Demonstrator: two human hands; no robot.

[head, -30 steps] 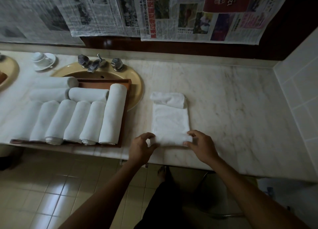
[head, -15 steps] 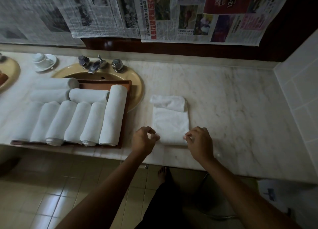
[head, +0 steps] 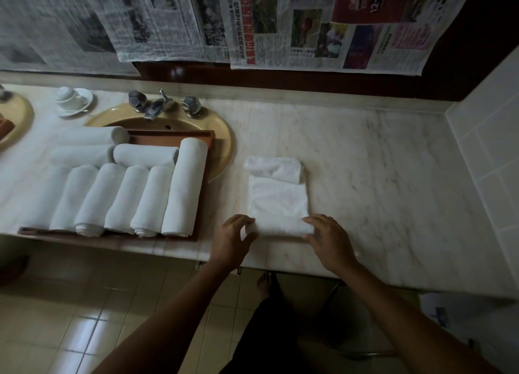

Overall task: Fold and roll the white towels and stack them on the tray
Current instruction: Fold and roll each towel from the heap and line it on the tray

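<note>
my left hand with fingers curled round the near rolled edge of the folded towel, my right hand gripping the same edge opposite, towel flat on marble counter, wooden tray of rolled towels left over the sink

A pale marble counter runs along the wall, with a yellow sink set into it at the left. Behind the basin stands a metal tap with a faceted knob on each side. Left of the tap, a white cup sits on a white saucer. Newspaper sheets hang over the dark wall above. White tiles cover the right wall, and glossy beige tiles cover the floor.
</note>
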